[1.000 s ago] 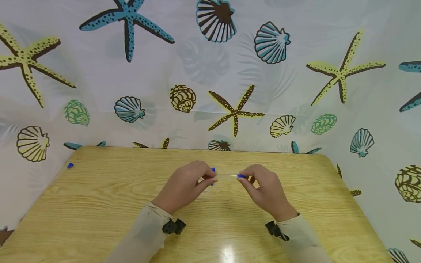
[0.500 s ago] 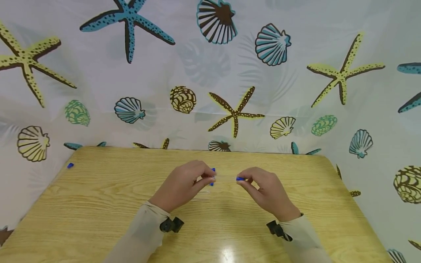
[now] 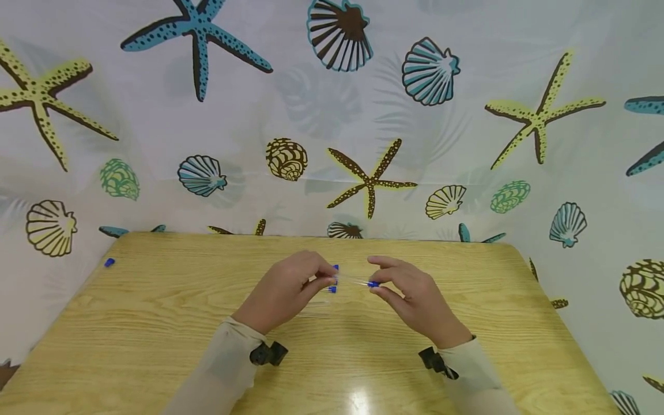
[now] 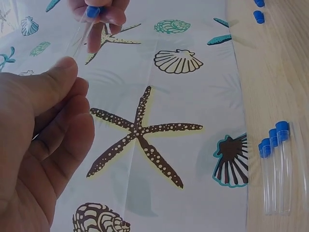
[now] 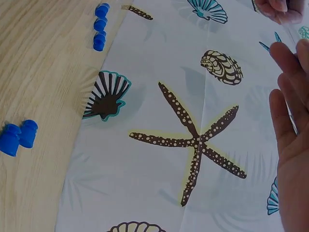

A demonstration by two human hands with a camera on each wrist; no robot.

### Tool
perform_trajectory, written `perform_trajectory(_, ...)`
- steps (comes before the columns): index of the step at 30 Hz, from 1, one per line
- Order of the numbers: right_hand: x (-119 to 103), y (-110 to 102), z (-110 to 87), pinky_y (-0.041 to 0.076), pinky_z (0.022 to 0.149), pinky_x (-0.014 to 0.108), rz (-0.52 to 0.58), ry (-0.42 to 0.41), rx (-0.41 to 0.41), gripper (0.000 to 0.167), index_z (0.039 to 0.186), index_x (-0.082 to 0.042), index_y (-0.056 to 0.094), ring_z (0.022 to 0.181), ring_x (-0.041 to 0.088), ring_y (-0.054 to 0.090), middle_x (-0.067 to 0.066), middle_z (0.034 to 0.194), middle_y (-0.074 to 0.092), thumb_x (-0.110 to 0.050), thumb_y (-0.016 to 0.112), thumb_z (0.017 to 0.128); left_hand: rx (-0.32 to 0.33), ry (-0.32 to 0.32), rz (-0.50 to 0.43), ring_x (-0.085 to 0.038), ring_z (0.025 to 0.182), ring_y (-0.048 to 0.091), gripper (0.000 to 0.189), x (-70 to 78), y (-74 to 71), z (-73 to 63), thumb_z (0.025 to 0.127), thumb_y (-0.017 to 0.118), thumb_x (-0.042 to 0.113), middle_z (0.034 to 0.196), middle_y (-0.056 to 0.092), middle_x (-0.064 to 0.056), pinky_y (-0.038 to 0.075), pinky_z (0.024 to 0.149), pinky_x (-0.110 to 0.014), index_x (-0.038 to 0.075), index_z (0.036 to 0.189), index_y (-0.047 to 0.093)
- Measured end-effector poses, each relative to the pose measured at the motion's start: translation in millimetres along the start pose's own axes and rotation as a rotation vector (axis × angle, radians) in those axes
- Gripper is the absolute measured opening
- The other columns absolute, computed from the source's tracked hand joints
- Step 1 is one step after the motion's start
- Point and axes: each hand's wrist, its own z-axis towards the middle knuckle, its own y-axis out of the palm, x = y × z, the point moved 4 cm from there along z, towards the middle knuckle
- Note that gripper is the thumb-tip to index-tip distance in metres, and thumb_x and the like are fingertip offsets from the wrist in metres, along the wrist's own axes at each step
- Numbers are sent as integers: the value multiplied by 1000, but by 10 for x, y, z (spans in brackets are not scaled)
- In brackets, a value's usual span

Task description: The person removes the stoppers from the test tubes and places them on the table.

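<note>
My left hand (image 3: 290, 288) pinches a clear test tube (image 3: 354, 280) between thumb and fingers. The tube lies nearly level between the two hands, its capped end a little lower. At that end my right hand (image 3: 410, 294) pinches the blue cap (image 3: 373, 284) with thumb and a finger, while another finger sticks out straight above it. In the left wrist view the cap (image 4: 93, 11) sits at the tube's end. Beside the left hand, partly hidden by it, several blue-capped test tubes (image 4: 281, 150) lie on the table in a row.
Uncapped clear tubes (image 3: 313, 309) lie on the wooden table (image 3: 181, 346) nearer the person. Two loose blue caps (image 5: 19, 135) appear in the right wrist view. Something small and blue (image 3: 109, 262) lies at the far left. A patterned cloth (image 3: 233, 127) hangs behind the table.
Both hands have shifted slightly left with the tube. The tube has tilted, its capped end lower. One finger of the right hand has lifted away and straightened.
</note>
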Motion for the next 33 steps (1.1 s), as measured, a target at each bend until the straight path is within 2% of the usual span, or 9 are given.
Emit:
perform_trajectory(5,1,-7,3,58,88,34,-30,26,78,13,106,-9,71,122,29,66,13,128,71,-20,65,103,1,7,5,-1,76,55,7,40,13,3,98,74,18,98,68,7,50,64,-20,17,104,71)
perform_trajectory(9,-52,19,8,59,73,28,-56,26,148,26,106,-5,71,92,20,73,9,106,76,-29,61,106,36,28,8,-2,72,53,6,59,-9,-9,97,75,18,96,68,7,48,60,-20,17,101,70)
perform_trajectory(12,-67,33,-7,57,64,24,7,40,126,23,106,-6,72,74,11,68,4,94,74,-27,64,104,52,44,6,-2,75,55,6,50,-33,-20,97,75,17,98,69,6,48,61,-20,16,101,71)
perform_trajectory(15,-64,36,-21,58,66,25,117,73,88,8,104,-8,72,74,11,69,3,93,75,-12,74,97,52,52,4,-3,77,56,7,39,-47,-28,96,75,17,99,69,5,49,62,-20,17,102,71)
perform_trajectory(17,-65,33,-27,58,67,24,146,94,77,18,104,-9,72,75,11,69,2,93,74,-1,78,90,50,53,1,-3,77,56,8,41,-56,-32,96,75,17,100,69,5,49,62,-20,17,103,71)
perform_trajectory(20,-82,27,-32,57,65,24,83,104,98,26,105,-8,72,74,11,68,1,91,74,6,80,85,43,52,-2,-3,76,54,8,55,-59,-39,97,75,17,100,69,5,48,62,-21,16,103,71)
perform_trajectory(24,-131,32,-41,56,63,24,-37,97,157,12,106,-5,72,75,13,68,4,92,73,-10,76,95,51,68,0,-4,78,55,8,75,-24,-55,97,75,15,99,68,4,49,64,-20,15,102,70)
perform_trajectory(27,-153,51,-49,55,63,23,-78,93,170,16,106,-4,71,76,14,67,5,93,72,-20,70,101,59,81,0,-5,78,56,8,82,-9,-65,96,75,14,99,67,3,49,64,-20,15,101,69)
perform_trajectory(33,-176,71,-57,54,64,23,-77,53,64,23,108,-8,70,78,11,65,1,95,71,-28,59,106,35,51,-14,-3,79,53,9,45,-56,-95,96,75,14,99,66,7,48,65,-22,18,101,68)
